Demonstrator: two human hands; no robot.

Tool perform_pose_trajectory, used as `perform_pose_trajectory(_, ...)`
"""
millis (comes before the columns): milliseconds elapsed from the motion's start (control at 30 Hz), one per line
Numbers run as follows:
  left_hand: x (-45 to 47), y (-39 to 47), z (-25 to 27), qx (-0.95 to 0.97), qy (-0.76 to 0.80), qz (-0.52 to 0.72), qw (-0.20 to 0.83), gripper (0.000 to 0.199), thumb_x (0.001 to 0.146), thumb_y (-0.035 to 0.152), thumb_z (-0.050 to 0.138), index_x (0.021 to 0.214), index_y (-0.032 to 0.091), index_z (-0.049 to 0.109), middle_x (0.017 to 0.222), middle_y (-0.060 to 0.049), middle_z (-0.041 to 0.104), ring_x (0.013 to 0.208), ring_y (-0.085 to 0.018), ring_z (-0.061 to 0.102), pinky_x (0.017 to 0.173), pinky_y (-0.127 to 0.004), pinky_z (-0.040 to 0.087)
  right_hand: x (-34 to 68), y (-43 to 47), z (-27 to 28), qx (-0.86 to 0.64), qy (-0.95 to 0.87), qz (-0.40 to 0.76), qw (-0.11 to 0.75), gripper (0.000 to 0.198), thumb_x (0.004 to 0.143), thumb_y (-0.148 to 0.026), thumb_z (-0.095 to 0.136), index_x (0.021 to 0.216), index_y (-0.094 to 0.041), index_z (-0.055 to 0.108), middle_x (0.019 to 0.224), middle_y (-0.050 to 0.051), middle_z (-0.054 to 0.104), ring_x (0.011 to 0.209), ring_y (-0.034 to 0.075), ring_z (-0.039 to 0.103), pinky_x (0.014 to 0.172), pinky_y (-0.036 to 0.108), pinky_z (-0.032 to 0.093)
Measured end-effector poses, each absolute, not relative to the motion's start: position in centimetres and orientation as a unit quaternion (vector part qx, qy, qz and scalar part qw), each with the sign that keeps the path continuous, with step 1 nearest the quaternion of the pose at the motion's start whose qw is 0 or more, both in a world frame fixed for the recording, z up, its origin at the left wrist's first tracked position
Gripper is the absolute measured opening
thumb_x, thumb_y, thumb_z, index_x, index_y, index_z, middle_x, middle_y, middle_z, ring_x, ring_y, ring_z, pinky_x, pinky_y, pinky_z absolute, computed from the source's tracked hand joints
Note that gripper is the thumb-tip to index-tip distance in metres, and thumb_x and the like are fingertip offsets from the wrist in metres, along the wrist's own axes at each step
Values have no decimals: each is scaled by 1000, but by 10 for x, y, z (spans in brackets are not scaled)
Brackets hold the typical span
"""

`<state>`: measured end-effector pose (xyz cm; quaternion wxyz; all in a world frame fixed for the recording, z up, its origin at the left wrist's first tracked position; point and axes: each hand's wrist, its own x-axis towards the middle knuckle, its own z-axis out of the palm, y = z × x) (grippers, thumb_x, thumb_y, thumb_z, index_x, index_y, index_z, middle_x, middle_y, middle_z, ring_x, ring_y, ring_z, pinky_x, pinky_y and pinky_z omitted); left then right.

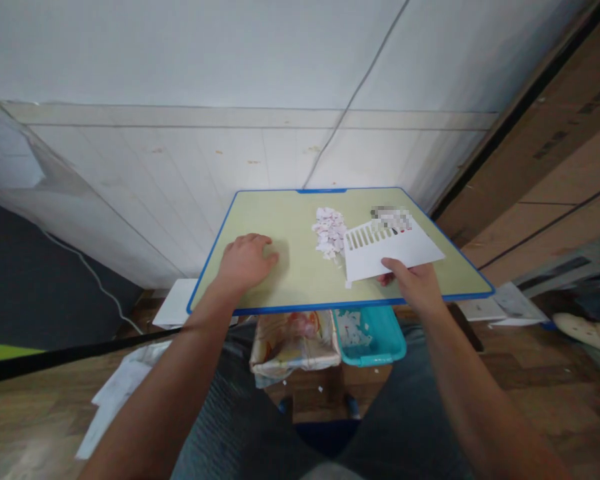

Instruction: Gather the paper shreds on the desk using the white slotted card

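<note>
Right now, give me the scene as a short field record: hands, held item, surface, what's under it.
left hand: flat on the tabletop, holds nothing
right hand: grip pinches the near edge of the white sheet
white sheet: slits cut along its far edge, lying low over the table
paper scraps: pile left of the sheet
table: pale green top, blue rim
teal basket: under the table, scraps inside

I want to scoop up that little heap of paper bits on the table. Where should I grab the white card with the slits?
Hold the white card by its plain near edge, from your side, as the right hand does. The slits face the paper bits.
</note>
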<state>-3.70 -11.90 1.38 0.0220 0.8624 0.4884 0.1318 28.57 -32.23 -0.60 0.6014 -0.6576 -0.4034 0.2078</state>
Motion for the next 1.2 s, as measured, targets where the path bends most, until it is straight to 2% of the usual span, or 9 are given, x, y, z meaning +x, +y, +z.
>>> perform_pose_trajectory(167, 11, -87, 30, 854, 507, 115, 37, 53, 107, 48, 69, 152, 23, 83, 162, -17, 81, 151, -43, 73, 131, -59, 58, 278, -318, -6, -647, -422, 190, 606, 45, 92, -65, 89, 76, -25, 74, 67, 7, 77, 55, 23, 69, 60, 38, 66)
perform_pose_trajectory(333, 18, -78, 23, 856, 501, 123, 42, 61, 111, 48, 62, 162, 18, 76, 170, -18, 76, 159, -41, 68, 138, -56, 53, 280, -339, -6, -617, -398, 157, 661, 33, 95, -47, 89, 77, -25, 72, 64, 1, 74, 52, 21, 66, 56, 35, 61)
perform_pose_trajectory(567, 8, -69, 12, 841, 513, 160, 62, 54, 107, 48, 66, 148, 19, 84, 165, -19, 79, 158, -42, 68, 137, -56, 54, 272, -361, -1, -625, -371, 136, 673, 31, 88, -45, 94, 77, -26, 72, 59, -1, 68, 47, 20, 63, 47, 34, 58)
perform_pose_trajectory(767, 15, -66, 11, 821, 540, 176, 56, 52, 106, 44, 64, 145, 18, 86, 161, -20, 80, 154, -44, 69, 136, -59, 53, 263, -368, -3, -623, -322, 104, 705, 29, 83, -43, 96, 88, -24, 74, 70, -1, 74, 47, 19, 64, 42, 34, 59)
perform_pose_trajectory(867, 16, -66, 11, 816, 545, 181, 62, 52, 105, 42, 64, 145, 18, 87, 160, -20, 81, 154, -43, 69, 135, -58, 54, 261, -373, -6, -616, -325, 101, 710, 31, 85, -45, 96, 89, -25, 73, 71, 0, 74, 48, 19, 63, 42, 35, 59)
perform_pose_trajectory(1200, 16, -71, 19, 801, 567, 177, 74, 51, 107, 40, 64, 146, 18, 87, 160, -20, 81, 157, -44, 67, 135, -61, 52, 262, -378, -15, -659, -385, 101, 639, 27, 94, -45, 90, 87, -26, 73, 65, 2, 74, 53, 24, 69, 54, 40, 65)
